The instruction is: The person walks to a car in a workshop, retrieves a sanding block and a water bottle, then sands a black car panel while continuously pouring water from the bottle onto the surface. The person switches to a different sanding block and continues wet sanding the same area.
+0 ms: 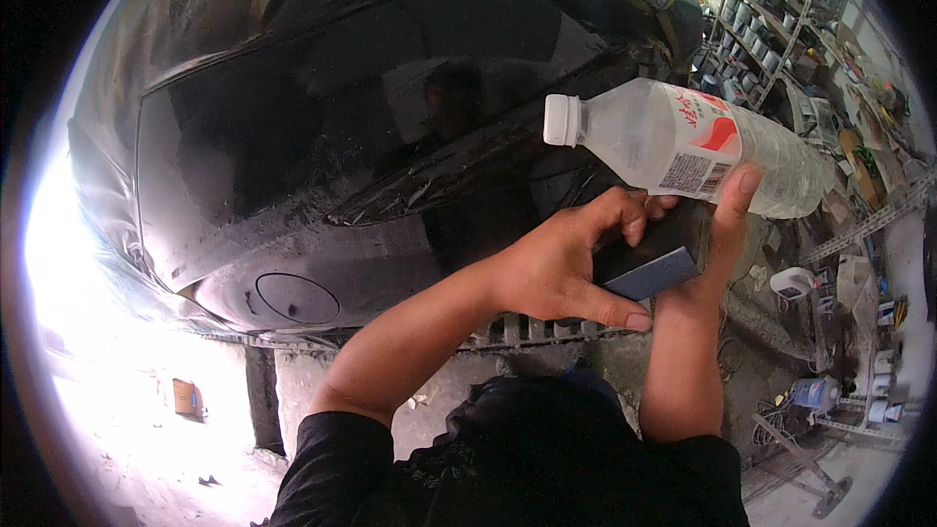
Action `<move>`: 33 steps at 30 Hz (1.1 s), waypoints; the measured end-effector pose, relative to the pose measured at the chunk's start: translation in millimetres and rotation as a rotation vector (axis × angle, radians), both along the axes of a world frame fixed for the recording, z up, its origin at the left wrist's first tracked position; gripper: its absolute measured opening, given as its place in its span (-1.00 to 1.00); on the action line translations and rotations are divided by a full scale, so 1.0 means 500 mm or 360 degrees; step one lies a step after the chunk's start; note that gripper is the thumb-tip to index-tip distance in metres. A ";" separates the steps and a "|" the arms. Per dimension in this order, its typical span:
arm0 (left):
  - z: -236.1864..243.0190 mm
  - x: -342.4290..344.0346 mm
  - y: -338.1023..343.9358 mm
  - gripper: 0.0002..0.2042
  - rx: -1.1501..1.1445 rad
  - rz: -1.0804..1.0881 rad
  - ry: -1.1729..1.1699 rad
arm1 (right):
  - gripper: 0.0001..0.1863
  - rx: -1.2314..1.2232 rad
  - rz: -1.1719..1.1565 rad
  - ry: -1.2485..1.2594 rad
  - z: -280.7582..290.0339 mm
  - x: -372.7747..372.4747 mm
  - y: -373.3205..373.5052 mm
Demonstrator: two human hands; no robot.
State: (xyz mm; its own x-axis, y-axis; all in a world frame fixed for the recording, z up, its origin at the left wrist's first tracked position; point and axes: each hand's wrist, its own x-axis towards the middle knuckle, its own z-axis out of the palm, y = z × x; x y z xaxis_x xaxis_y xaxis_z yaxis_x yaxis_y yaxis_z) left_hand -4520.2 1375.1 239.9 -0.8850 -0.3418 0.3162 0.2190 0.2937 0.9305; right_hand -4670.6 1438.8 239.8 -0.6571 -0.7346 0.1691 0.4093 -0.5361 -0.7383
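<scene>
Near shelves [798, 29], dark car panel [293, 151]

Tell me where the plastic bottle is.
In the head view, the plastic bottle is right of centre and pictured above the blue-grey block, held in the right hand, white cap pointing left.

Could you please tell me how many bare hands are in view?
2: the left hand gripping the dark block, and the right hand holding the clear bottle, partly hidden behind it.

Head-worn fisheye, looking down at fingers [617, 308], car [390, 268]; fairly close.
</scene>
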 end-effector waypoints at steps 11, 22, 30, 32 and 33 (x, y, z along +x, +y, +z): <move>0.116 0.185 -0.027 -0.41 -0.1798 0.0905 -0.0628 | -0.20 -0.0181 -0.0275 0.0251 -0.050 -0.081 -0.003; 0.195 0.176 -0.114 -0.26 -0.2830 0.1165 -0.1087 | -0.22 -0.0302 -0.0071 0.0277 -0.065 -0.130 -0.008; 0.191 0.153 -0.108 -0.31 -0.2782 0.1181 -0.1247 | -0.16 -0.0244 -0.0091 0.0267 -0.071 -0.149 -0.027; 0.192 0.143 -0.099 -0.34 -0.2739 0.1191 -0.1272 | -0.14 -0.0270 -0.0072 0.0305 -0.064 -0.154 -0.035; 0.190 0.140 -0.100 -0.35 -0.2739 0.1203 -0.1238 | -0.14 -0.0288 -0.0059 0.0333 -0.062 -0.157 -0.038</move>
